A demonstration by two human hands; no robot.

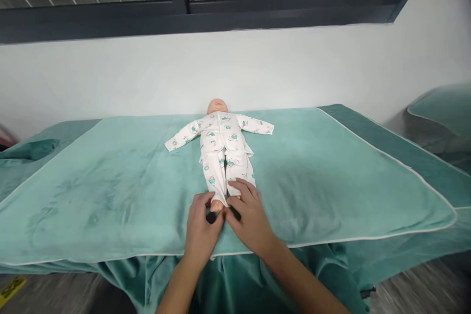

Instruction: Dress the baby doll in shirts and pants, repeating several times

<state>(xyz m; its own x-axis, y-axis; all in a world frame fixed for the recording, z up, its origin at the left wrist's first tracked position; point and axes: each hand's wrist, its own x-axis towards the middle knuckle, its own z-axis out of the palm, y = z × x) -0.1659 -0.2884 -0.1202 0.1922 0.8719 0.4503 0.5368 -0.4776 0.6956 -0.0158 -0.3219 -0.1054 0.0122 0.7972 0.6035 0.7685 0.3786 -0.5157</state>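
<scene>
A baby doll [217,105] lies on its back, dressed in a white printed jacket [221,132] and matching trousers [214,169]. Its sleeves stretch out to both sides. At the end of the left-side trouser leg, a bare foot [217,205] shows between my hands. My left hand [201,228] has its fingertips at the outer side of that cuff, thumb curled in below the foot. Thumb and fingers of my right hand [252,216] pinch the inner edge of the same cuff. The other trouser leg's end is partly hidden behind my right hand.
Beneath the doll a light green blanket [312,181] with white piping covers the bed, over a darker green cover [368,127]. A pillow [441,108] lies at the right. Behind are a white wall [128,73] and a dark-framed window [257,14] with bars.
</scene>
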